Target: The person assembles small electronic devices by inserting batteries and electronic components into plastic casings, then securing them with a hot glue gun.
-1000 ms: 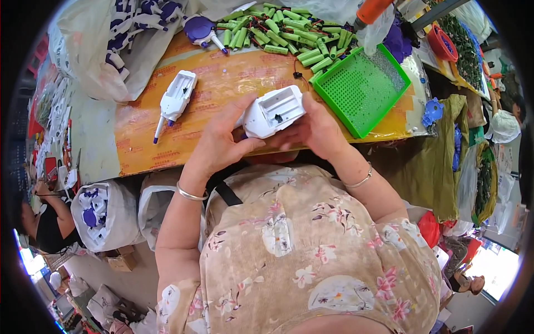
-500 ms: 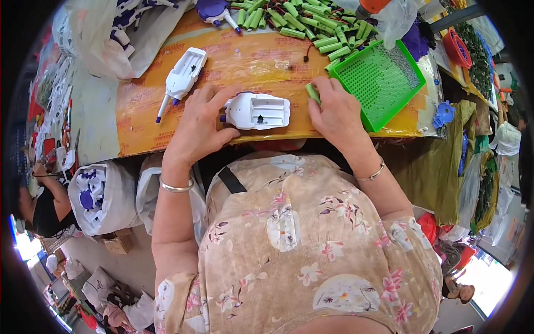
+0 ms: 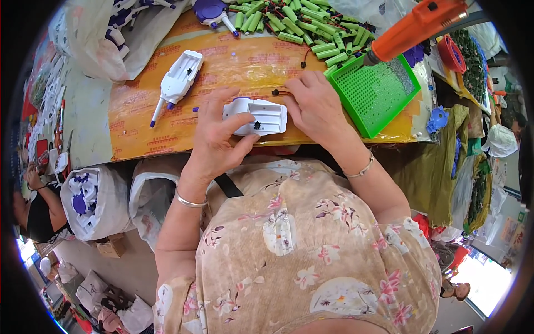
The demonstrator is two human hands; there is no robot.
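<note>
A white plastic housing (image 3: 267, 114) lies on the table with its open battery compartment facing up and a small black connector inside. My left hand (image 3: 218, 133) grips the housing's left end, with the index finger over the compartment and the thumb at its near edge. Just above the right end is my right hand (image 3: 316, 106), its fingers pinched together. From those fingertips a thin wire with a black plug (image 3: 276, 92) sticks out to the left. The green battery on that wire is hidden by the hand.
A second white housing (image 3: 179, 80) lies at the left. Green batteries (image 3: 311, 22) with wires are heaped at the back. An orange electric screwdriver (image 3: 417, 29) hangs over a green tray (image 3: 371, 96) of small screws. White sacks (image 3: 95, 200) stand below the table's left edge.
My right hand has moved left, and the battery's plug now shows past its fingertips. My left hand has closed further over the housing. The orange screwdriver has come lower into view.
</note>
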